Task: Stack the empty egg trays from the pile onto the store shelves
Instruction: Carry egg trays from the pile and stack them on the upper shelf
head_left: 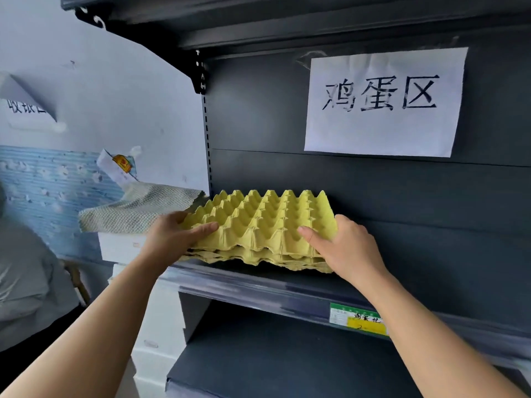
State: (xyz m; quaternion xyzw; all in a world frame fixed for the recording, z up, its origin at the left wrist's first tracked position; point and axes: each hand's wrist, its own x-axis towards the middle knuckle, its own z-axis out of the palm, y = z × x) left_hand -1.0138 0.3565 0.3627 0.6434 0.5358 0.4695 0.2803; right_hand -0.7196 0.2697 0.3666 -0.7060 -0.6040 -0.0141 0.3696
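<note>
Left hand [184,234] and right hand [344,248] pinch the top yellow moulded-pulp egg tray [258,219]; released unnested, it may slide off the dark metal shelf [230,280].

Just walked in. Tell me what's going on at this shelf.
A person is holding a short stack of yellow egg trays with both hands. The left hand grips its left edge, and the right hand grips its right front corner. The stack is at the front of a dark shelf, under a white paper sign. Whether it is fully set down yet is unclear.
</note>
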